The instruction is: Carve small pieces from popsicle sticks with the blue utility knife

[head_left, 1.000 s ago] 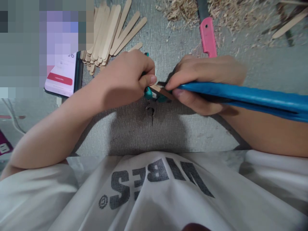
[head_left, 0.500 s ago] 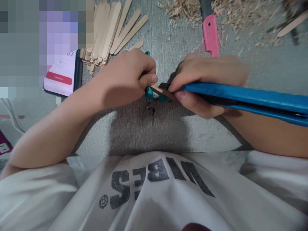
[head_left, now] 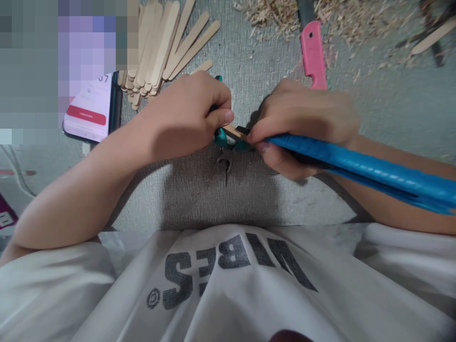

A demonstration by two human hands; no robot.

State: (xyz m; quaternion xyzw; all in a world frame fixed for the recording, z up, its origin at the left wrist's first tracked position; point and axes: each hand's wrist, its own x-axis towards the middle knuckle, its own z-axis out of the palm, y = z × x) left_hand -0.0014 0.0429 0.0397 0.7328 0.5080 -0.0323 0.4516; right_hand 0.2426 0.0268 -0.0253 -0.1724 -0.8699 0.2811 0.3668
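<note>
My left hand (head_left: 203, 109) is closed on a thin wooden craft stick (head_left: 234, 131), its thumb pressed near the stick's edge. In my right hand (head_left: 299, 118) is a blue utility knife (head_left: 342, 154), its long body slanting down to the right. The knife's dark tip (head_left: 243, 129) meets the stick between the two hands. Just under the hands is a teal-and-dark tool (head_left: 221, 137) with a metal, ring-like jaw (head_left: 224, 163); my left hand hides part of it, and I cannot tell whether it is held.
Many craft sticks (head_left: 156, 47) lie piled at the upper left beside a phone (head_left: 89, 114) with a cable. A pink-handled knife (head_left: 313, 52) lies at the top, among wood shavings (head_left: 363, 19). Another stick (head_left: 432, 38) rests at the upper right on the grey textured table (head_left: 384, 104).
My right hand has shifted slightly left and down, and the knife's far end has swung toward me. My left hand and the stick stay nearly in place.
</note>
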